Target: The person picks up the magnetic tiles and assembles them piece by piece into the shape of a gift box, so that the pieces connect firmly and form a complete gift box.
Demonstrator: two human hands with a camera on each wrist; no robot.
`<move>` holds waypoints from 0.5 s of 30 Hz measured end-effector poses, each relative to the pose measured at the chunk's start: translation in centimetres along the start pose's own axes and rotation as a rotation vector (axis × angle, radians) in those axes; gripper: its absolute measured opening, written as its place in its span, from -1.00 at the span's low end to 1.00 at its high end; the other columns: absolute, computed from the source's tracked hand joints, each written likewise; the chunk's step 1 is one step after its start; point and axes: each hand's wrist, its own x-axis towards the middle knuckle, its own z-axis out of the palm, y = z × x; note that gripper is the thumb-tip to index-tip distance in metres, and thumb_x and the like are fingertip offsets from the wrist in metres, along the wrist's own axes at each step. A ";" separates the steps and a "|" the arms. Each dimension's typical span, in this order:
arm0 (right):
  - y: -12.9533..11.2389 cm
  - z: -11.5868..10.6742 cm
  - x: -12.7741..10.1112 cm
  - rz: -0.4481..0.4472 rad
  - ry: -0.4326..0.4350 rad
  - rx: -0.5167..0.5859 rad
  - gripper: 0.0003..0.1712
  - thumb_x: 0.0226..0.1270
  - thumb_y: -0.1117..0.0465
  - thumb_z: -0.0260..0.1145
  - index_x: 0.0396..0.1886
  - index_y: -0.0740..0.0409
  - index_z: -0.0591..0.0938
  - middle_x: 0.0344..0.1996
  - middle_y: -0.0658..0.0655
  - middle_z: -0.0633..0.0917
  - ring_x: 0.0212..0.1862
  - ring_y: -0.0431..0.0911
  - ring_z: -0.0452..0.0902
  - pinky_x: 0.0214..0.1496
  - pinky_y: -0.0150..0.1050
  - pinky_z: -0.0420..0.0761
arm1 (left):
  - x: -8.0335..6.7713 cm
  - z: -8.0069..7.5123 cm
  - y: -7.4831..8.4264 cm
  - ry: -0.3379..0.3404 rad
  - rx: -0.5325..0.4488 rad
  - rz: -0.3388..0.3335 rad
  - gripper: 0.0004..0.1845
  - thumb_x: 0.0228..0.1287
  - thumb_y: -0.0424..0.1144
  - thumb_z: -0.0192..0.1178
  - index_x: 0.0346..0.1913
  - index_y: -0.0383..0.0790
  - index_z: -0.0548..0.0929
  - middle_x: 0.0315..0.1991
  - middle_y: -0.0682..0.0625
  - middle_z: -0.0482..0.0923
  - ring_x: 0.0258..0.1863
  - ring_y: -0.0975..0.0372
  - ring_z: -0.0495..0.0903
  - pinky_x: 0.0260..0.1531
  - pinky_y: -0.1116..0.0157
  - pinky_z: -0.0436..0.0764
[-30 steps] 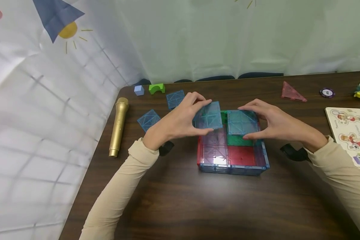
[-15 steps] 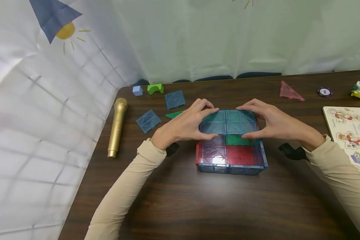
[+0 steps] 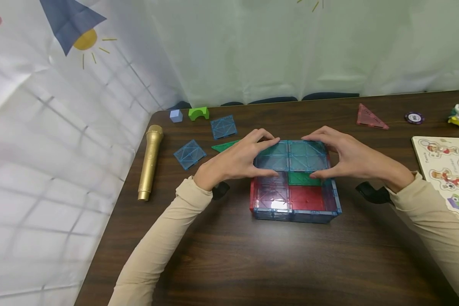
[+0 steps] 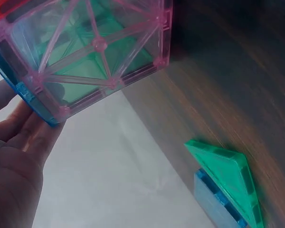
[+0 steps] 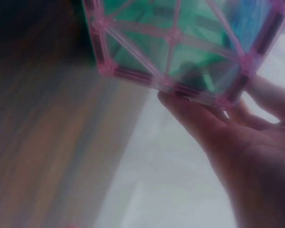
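A box of clear magnetic tiles point(image 3: 307, 199) stands on the table, its front half uncovered and showing red, green and pinkish tiles within. Two blue square tiles lie side by side over its back half. My left hand point(image 3: 239, 159) holds the left blue tile point(image 3: 273, 157) between fingers at the far edge and thumb at the near edge. In the same way my right hand point(image 3: 348, 155) grips the right blue tile point(image 3: 308, 156). Pink side walls fill the wrist views: one pink tile point(image 4: 99, 45) on the left, another pink tile point(image 5: 171, 35) on the right.
Left of the box lie two loose blue tiles, a nearer blue tile point(image 3: 190, 154) and a farther blue tile point(image 3: 223, 127), plus a green triangle point(image 3: 223, 146). A gold microphone point(image 3: 150, 163) lies farther left. A red triangle point(image 3: 370, 117), poker chip point(image 3: 415, 117) and puzzle board point(image 3: 445, 170) are right.
My left hand has moved right and slightly down, bringing its blue tile flush against the right one. Over the last half second both hands have stayed nearly still.
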 end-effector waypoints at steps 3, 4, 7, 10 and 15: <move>0.1 0.0 0.0 0.003 -0.006 -0.002 -0.03 0.01 0.24 0.74 0.44 0.24 0.49 0.22 0.18 0.51 0.11 0.06 0.51 0.09 0.20 0.67 | 0.0 -0.1 -0.1 -0.008 -0.028 -0.023 -0.09 0.27 0.10 0.49 0.51 -0.37 0.41 0.32 -0.15 0.40 0.30 0.10 0.36 0.29 0.24 0.46; 0.1 0.0 0.0 0.000 -0.007 -0.005 -0.04 0.02 0.25 0.73 0.44 0.24 0.49 0.22 0.18 0.50 0.11 0.05 0.50 0.08 0.19 0.67 | -0.1 -0.1 -0.3 -0.006 -0.044 -0.036 -0.12 0.31 0.10 0.46 0.51 -0.35 0.42 0.32 -0.13 0.40 0.30 0.11 0.36 0.29 0.24 0.46; 0.2 0.1 -0.1 0.000 -0.009 0.004 -0.04 0.04 0.25 0.72 0.45 0.23 0.48 0.24 0.17 0.50 0.12 0.03 0.49 0.10 0.11 0.68 | -0.2 -0.5 -1.2 0.023 -0.095 -0.094 -0.27 0.50 0.09 0.28 0.52 -0.29 0.43 0.34 -0.11 0.40 0.33 0.13 0.36 0.35 0.19 0.44; 0.2 0.0 -0.2 -0.007 -0.003 -0.006 -0.06 0.06 0.24 0.71 0.46 0.20 0.48 0.24 0.14 0.50 0.12 -0.02 0.47 0.14 -0.22 0.67 | -0.4 -1.1 -3.5 0.100 -0.102 -0.181 -0.40 0.64 0.03 0.09 0.50 -0.28 0.44 0.36 -0.13 0.39 0.37 0.09 0.35 0.39 0.11 0.40; 0.2 0.1 -0.2 -0.002 -0.007 -0.004 -0.05 0.06 0.22 0.71 0.46 0.17 0.49 0.25 0.13 0.50 0.14 -0.03 0.46 0.11 -0.58 0.47 | -1.2 -1.8 -9.1 0.141 -0.003 -0.421 -0.37 0.64 0.00 0.10 0.53 -0.35 0.33 0.45 -0.22 0.25 0.43 -0.04 0.28 0.38 0.01 0.39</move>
